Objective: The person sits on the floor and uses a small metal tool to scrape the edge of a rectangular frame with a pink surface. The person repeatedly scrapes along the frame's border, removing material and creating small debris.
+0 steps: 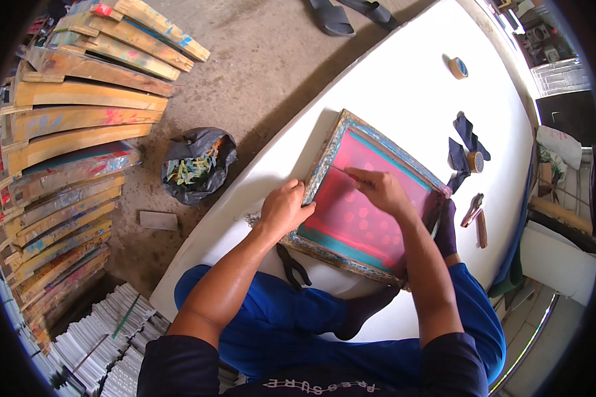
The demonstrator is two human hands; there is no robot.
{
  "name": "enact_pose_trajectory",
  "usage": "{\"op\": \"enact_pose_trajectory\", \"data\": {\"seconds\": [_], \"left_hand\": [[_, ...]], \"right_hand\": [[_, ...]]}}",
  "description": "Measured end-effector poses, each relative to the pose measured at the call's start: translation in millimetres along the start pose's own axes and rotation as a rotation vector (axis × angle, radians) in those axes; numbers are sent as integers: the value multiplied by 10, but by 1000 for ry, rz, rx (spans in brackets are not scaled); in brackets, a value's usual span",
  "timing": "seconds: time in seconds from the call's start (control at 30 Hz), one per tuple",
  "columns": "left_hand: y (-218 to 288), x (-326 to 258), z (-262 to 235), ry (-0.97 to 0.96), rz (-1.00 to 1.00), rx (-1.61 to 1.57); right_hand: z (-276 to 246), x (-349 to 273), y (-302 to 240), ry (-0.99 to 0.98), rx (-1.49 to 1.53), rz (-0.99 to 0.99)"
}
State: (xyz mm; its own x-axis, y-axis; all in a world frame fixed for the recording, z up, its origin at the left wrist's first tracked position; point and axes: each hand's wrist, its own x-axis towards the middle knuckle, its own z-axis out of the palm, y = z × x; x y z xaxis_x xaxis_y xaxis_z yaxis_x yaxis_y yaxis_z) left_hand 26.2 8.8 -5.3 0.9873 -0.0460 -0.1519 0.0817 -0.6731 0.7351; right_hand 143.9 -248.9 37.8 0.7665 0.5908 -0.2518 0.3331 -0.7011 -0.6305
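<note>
A screen-printing frame [369, 261] with pink mesh and teal borders lies tilted on the white surface before me. My left hand [286, 210] grips its left side rail, fingers curled over the edge. Above the mesh, near the upper left rail, my right hand [379, 190] is closed around a thin tool [338, 170] like a screwdriver. Its metal shaft points at that rail; the fingers mostly hide the handle. Black-handled pliers [294, 267] lie near my knee, below the frame's lower left corner. My foot [447, 228] in a dark sock rests by the right corner.
Tape rolls [457, 67], dark cloth strips [469, 137] and a wooden-handled tool [481, 228] lie to the right on the white surface [404, 79]. Leftward on the floor are a black bag of scraps [198, 165], stacked wooden frames [93, 126] and slippers [333, 18].
</note>
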Motion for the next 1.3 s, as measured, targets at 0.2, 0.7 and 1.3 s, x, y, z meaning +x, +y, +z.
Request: {"op": "enact_pose_trajectory", "data": {"seconds": [0.2,0.7,1.3], "left_hand": [[-36,-7,72,60,19,-3],[-67,5,62,10,48,44],[-37,40,46,59,104,-17]], "right_hand": [[389,-327,-439,257,-62,115],[473,-152,-1078,86,-213,434],[564,-238,-355,83,791,497]]}}
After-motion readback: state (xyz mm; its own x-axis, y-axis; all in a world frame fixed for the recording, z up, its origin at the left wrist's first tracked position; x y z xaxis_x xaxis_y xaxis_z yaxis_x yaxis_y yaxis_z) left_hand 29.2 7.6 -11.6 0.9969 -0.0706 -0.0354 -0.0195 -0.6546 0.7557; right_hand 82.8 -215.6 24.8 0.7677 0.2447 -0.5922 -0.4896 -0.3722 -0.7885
